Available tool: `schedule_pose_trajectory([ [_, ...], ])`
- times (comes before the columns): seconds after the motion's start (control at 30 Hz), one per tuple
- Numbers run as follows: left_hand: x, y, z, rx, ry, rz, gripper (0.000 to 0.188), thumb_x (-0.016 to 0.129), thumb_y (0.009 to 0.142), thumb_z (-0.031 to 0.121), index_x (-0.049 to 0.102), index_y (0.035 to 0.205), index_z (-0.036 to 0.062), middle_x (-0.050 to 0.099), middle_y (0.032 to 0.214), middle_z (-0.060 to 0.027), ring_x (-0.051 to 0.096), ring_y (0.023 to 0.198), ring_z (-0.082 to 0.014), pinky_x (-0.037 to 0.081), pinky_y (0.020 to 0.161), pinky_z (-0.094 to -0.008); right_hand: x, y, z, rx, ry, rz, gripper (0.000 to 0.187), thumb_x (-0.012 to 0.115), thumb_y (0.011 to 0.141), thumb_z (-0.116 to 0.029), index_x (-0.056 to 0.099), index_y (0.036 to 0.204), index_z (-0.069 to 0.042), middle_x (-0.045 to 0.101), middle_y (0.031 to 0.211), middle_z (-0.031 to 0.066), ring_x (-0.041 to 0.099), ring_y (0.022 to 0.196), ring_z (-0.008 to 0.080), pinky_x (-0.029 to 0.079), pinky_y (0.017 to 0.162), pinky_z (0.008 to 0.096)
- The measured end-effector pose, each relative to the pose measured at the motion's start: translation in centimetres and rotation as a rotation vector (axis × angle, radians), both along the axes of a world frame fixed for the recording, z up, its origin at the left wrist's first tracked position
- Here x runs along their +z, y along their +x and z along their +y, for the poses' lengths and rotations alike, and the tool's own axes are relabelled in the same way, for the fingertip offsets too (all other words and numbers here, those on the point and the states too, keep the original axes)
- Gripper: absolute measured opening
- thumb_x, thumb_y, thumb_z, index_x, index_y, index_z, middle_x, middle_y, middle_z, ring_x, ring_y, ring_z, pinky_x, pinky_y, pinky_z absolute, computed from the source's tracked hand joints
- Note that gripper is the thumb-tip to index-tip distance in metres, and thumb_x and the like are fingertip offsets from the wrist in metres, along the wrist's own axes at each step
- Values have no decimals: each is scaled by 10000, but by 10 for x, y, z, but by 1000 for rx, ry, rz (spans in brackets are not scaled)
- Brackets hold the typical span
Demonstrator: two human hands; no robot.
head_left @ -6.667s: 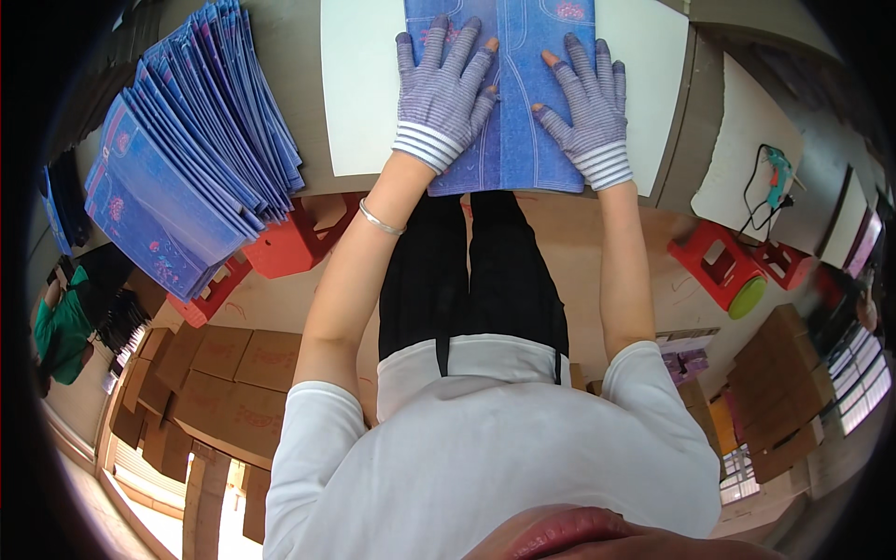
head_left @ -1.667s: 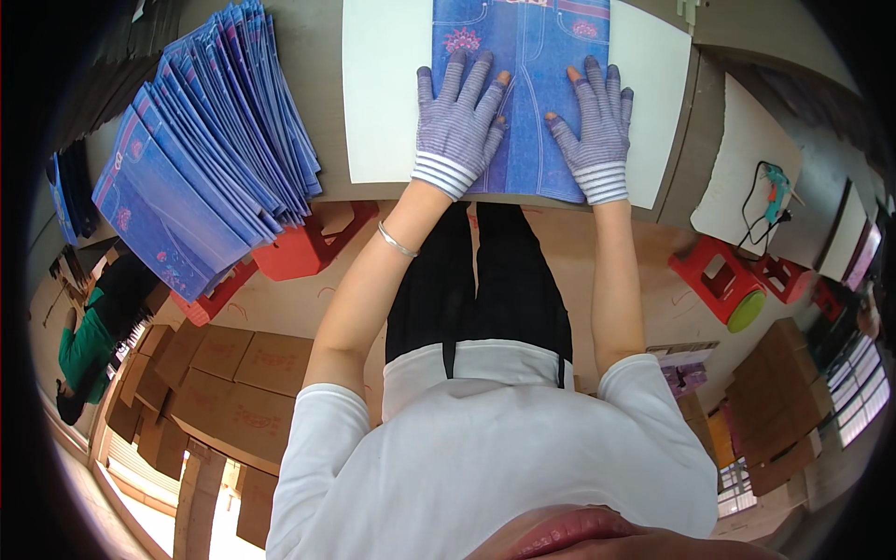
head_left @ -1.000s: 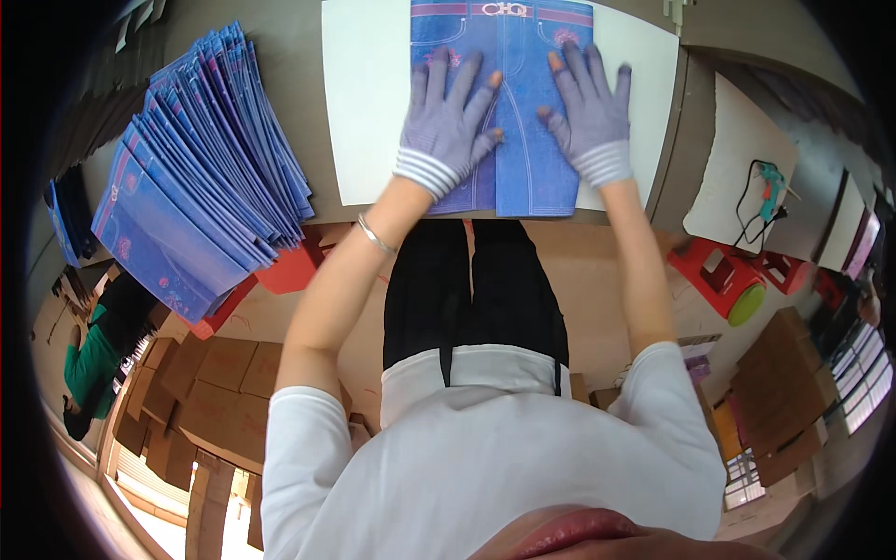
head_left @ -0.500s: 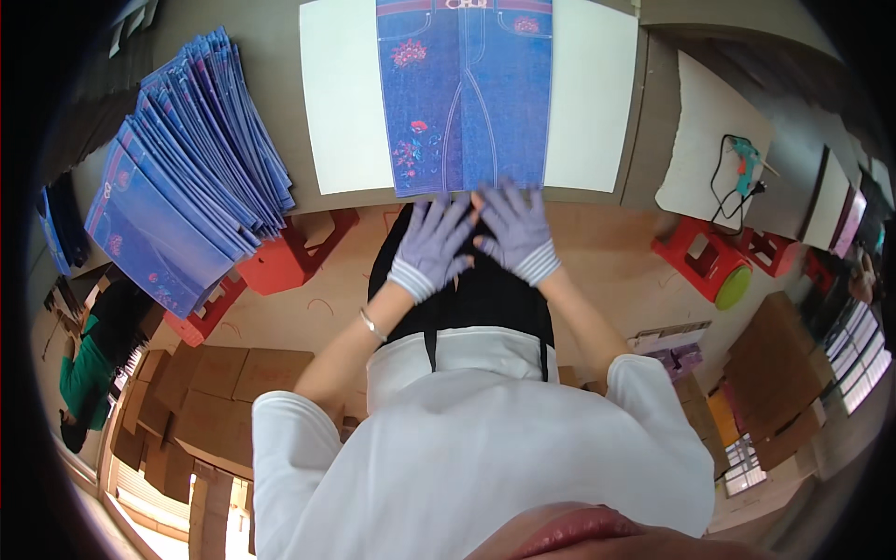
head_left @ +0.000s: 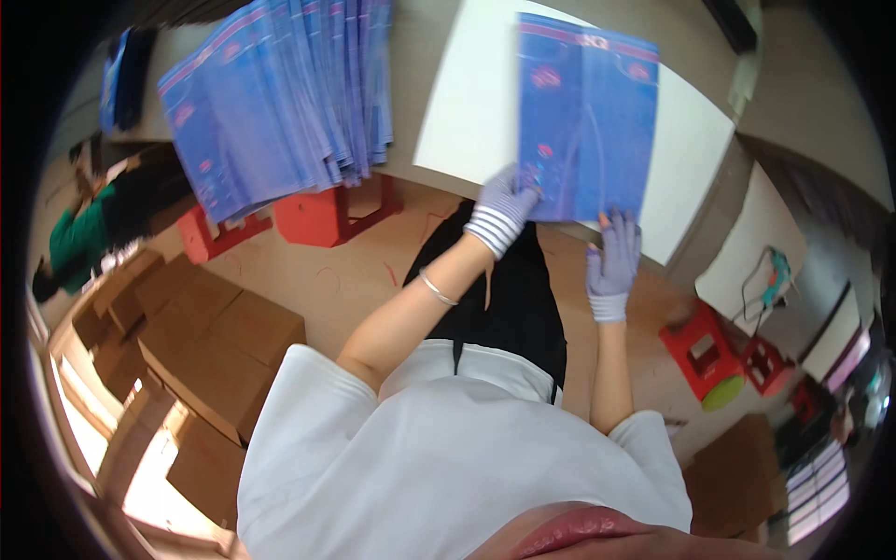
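A flat blue sheet (head_left: 586,121) printed like a pair of jeans, with pink flowers and a pink band at its top, lies over a white board (head_left: 471,89) on the table. My left hand (head_left: 504,210), in a lilac glove with striped cuff, grips the sheet's lower left corner, thumb on top. At the lower right edge, my gloved right hand (head_left: 613,263) has its fingers stretched out, the tips touching or very near the sheet. A fanned pile of similar blue sheets (head_left: 271,103) rests on the table to the left.
Red stools (head_left: 322,217) stand under the table edge on the left, and another red stool (head_left: 695,350) on the right. A teal glue gun (head_left: 775,277) with a cord lies on a pale board (head_left: 747,233). Cardboard boxes (head_left: 210,322) fill the lower left. A person in green (head_left: 79,233) is far left.
My hands have moved apart, and my left hand has taken hold of the sheet's lower left corner. The sheet has turned relative to the white board. The whole view has tilted.
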State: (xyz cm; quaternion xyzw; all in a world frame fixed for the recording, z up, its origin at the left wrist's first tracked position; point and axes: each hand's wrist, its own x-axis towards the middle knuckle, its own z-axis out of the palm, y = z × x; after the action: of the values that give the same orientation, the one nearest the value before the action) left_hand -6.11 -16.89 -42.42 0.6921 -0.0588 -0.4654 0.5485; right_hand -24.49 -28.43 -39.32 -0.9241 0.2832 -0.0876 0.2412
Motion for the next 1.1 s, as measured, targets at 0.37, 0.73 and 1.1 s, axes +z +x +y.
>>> schedule_pose_trajectory([
  [0.37, 146, 218, 259, 478, 82, -411, 306, 651, 861, 82, 587, 1157, 40, 621, 983, -33, 570, 838, -113, 477, 759, -260, -6, -46, -62, -260, -23, -97, 430, 528, 873, -114, 512, 1282, 20, 486, 1352, 217, 445, 1267, 371, 347, 1066, 432],
  [0.73, 94, 112, 71, -523, 387, -1576, 460, 636, 795, 131, 558, 1233, 14, 438, 1394, -228, 378, 1315, -403, 248, 1107, -512, -50, -28, -105, -497, -456, 392, 617, 578, 858, -418, 493, 1284, 21, 456, 1372, 230, 385, 1307, 364, 305, 1069, 492],
  [1.1, 36, 83, 23, -582, 175, -1258, 617, 660, 809, 181, 447, 1375, 59, 302, 1493, -199, 227, 1392, -426, 216, 1134, -494, -5, -36, -76, -666, 143, -520, 188, 565, 844, 26, 583, 1022, -31, 663, 1049, 82, 610, 923, 149, 468, 826, 238],
])
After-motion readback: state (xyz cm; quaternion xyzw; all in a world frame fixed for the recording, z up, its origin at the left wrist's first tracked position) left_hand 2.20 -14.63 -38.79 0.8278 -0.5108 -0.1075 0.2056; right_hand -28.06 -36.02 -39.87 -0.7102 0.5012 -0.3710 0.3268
